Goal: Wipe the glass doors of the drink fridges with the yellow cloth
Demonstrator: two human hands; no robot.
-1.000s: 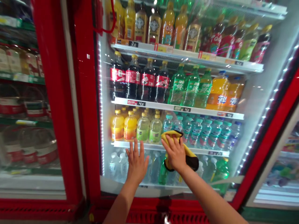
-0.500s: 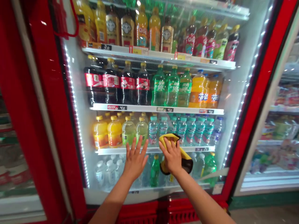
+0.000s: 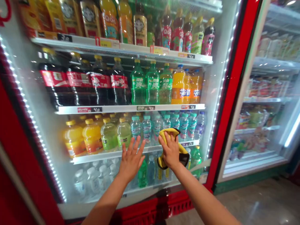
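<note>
Bright light strips glare; left edge blurred.

I count one left hand, one right hand, one cloth under the right. Up-left of left hand, front row: four dark bottles, two orange juices, two pale-green bottles. Above both hands: three green bottles, seven teal-capped bottles. Up-right of right hand: three orange sodas.
</note>
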